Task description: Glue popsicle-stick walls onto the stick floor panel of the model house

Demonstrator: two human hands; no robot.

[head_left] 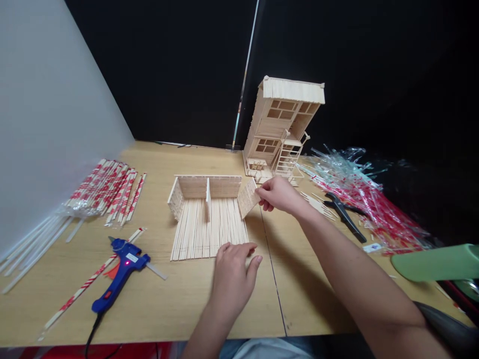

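A model house base of thin wooden sticks (209, 239) lies on the table, with a back wall, a left side wall (175, 201) and a middle divider (208, 199) standing on it. My right hand (275, 193) pinches the outer edge of a small stick wall panel (247, 198), which stands tilted at the base's right side. Whether the panel touches the back wall I cannot tell. My left hand (235, 267) rests at the front right edge of the base, palm down and fingers apart, holding nothing.
At left lie a blue glue gun (123, 269), wrapped chopsticks (103, 189) and clear glue sticks (39, 247). A finished two-storey stick house (286, 117) stands behind. To the right are black cutters (346, 217), torn wrappers (374, 209) and a green bottle (434, 263).
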